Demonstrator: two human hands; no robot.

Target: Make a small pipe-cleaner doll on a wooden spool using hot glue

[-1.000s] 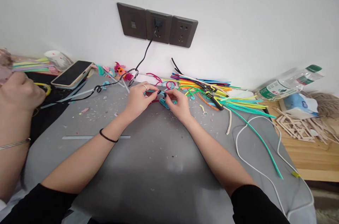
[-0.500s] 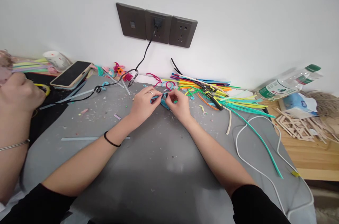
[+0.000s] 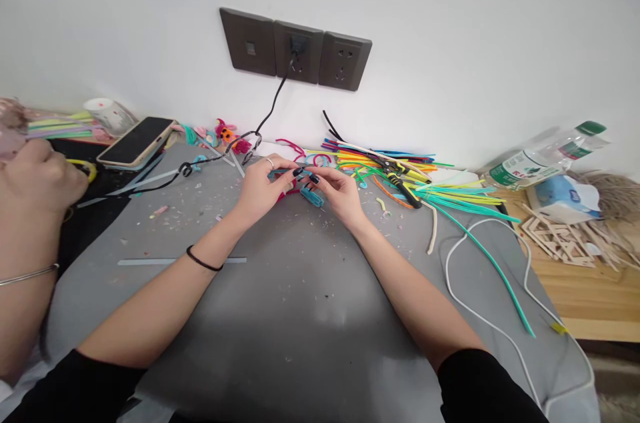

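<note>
Between my two hands is a blue pipe cleaner, its lower part bent into a flat coil hanging under the fingertips. My left hand, with a ring on one finger, pinches it from the left between thumb and fingers. From the right, my right hand pinches it with dark-nailed thumb and fingers. The fingertips of both hands nearly meet and hide part of the pipe cleaner. A bit of dark red pipe cleaner shows below my left fingers; whether it is held I cannot tell.
Beyond my right hand lie yellow-black pliers on a pile of colourful pipe cleaners. A white cable loops at right near a bottle. At left are a phone and another person's hand. Scraps dot the grey mat.
My left hand has shifted slightly left and turned, its thumb now showing. My right fingers have straightened, exposing more of the blue coil. Some dark red pipe cleaner now shows beneath my left hand.
</note>
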